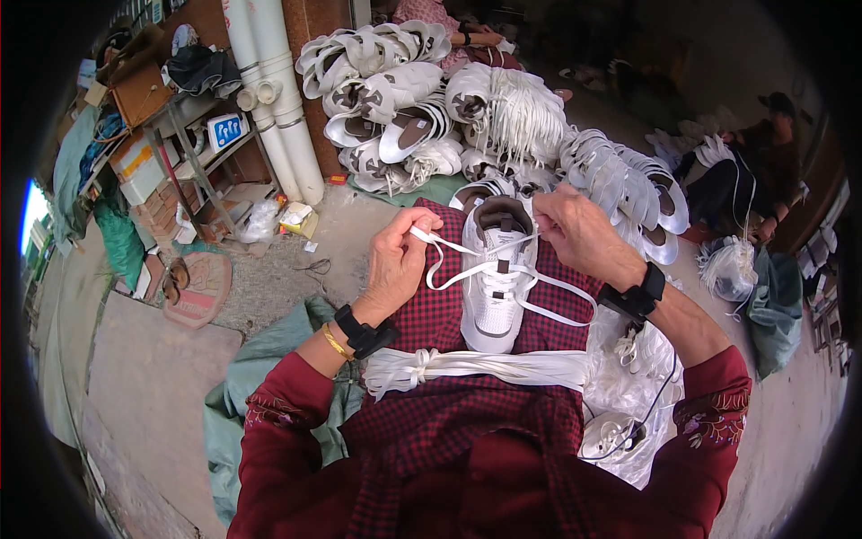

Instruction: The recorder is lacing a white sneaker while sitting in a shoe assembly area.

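Note:
A white sneaker [490,316] with a dark lining rests on my lap, its toe toward me, over a red-and-black checked apron [426,310]. A flat white shoelace [486,267] runs through several eyelets and hangs in loose loops on both sides. Left of the shoe's collar, my left hand [402,256] is closed in a pinch on one stretch of lace. My right hand [579,235] is closed beside the collar's right side, with lace leading up to its fingers; the fingertips are partly hidden. A tied bundle of white shoelaces [503,369] lies across my lap, nearer me than the toe.
Piles of white shoe parts [395,94] stand ahead, continuing to the right [620,184]. Clear plastic with laces [633,377] lies at my right, green sacking [269,368] at my left. White pipes [280,108] and a cluttered shelf [193,171] stand far left. Two other people sit beyond.

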A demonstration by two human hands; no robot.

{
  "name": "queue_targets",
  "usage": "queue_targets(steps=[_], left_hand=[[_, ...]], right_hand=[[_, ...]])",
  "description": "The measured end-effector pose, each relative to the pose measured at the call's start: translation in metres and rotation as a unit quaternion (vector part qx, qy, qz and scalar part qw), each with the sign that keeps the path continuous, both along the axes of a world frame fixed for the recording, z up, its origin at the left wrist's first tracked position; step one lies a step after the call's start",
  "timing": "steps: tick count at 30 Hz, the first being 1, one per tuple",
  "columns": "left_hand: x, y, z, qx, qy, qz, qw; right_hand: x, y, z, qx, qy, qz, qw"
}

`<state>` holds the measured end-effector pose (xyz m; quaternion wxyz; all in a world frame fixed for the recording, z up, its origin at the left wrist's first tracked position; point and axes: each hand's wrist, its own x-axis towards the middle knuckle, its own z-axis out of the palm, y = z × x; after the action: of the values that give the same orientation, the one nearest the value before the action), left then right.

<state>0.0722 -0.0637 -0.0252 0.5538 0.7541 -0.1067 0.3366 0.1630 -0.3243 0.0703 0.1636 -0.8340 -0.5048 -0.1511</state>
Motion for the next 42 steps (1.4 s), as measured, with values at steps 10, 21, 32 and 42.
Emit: queue_targets(steps=[10,21,32,42], left_hand=[[0.001,0.012,-0.007,0.082,0.061,-0.052,0.993],[0.006,0.005,0.002,0.059,0.067,-0.080,0.993],[0.010,0.006,0.007,0.063,0.208,-0.176,0.960],[0.015,0.011,0.018,0.086,0.218,-0.228,0.945]], right_hand=[[0.036,-0.151,-0.017,0.050,0.049,-0.168,0.983],[0.066,-0.161,-0.095,0.068,0.115,-0.177,0.975],[0.063,-0.170,-0.089,0.113,0.138,-0.193,0.965],[0.077,-0.190,-0.077,0.114,0.083,-0.223,0.965]])
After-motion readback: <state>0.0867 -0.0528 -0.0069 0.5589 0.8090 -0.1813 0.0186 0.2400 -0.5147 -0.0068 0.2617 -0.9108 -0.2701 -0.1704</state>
